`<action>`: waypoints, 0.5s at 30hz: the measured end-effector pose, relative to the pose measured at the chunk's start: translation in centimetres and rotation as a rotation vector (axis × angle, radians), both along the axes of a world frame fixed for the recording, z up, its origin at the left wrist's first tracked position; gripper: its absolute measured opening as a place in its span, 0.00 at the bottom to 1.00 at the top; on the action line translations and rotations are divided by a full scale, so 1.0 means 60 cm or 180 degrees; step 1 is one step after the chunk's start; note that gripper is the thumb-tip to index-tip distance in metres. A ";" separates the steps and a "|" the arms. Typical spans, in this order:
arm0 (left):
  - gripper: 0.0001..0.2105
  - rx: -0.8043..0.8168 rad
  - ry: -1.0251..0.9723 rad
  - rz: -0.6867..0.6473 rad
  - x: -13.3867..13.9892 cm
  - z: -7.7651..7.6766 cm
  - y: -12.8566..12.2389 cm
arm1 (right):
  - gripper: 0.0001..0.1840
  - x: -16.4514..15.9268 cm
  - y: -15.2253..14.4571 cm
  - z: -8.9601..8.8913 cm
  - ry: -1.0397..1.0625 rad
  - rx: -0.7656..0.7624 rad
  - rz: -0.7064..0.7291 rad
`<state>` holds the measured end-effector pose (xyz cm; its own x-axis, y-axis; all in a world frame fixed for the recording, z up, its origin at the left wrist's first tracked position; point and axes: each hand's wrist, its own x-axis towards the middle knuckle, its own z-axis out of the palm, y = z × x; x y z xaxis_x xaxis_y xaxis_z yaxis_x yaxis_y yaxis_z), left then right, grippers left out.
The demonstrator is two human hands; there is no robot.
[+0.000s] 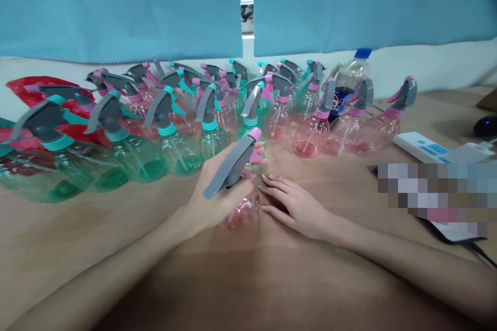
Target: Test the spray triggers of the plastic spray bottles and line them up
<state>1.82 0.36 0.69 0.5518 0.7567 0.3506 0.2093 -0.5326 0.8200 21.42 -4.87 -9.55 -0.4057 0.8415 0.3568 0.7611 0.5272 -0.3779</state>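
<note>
My left hand (219, 207) is wrapped round the neck of a spray bottle (233, 165) with a clear pink body, a grey spray head and a pink nozzle and trigger. The bottle is near the middle of the table, its nozzle facing away from me; part of its neck is hidden by my fingers. Just to its right, my right hand (297, 204) lies palm down on the wooden table (272, 274) with fingers extended, the tips close to the pink body. A spray bottle (250, 123) with a turquoise collar stands right behind the held one.
Several green spray bottles (180, 152) line the left, with more rows behind. Pink spray bottles (308, 137) stand at right, before a cola bottle (355, 72). Farther right are a white power strip (417, 146), a blurred-out device (446, 207) and a black mouse (485, 125). Blue cloth (128, 5) hangs behind.
</note>
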 end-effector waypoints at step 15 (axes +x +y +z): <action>0.06 0.0096 0.0126 0.0246 0.002 0.003 -0.001 | 0.23 0.000 0.000 0.000 -0.0094 -0.0021 -0.0009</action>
<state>1.93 0.30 0.85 0.5059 0.7870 0.3530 0.2826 -0.5379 0.7942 21.45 -4.84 -9.52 -0.4137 0.8449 0.3392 0.7734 0.5227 -0.3588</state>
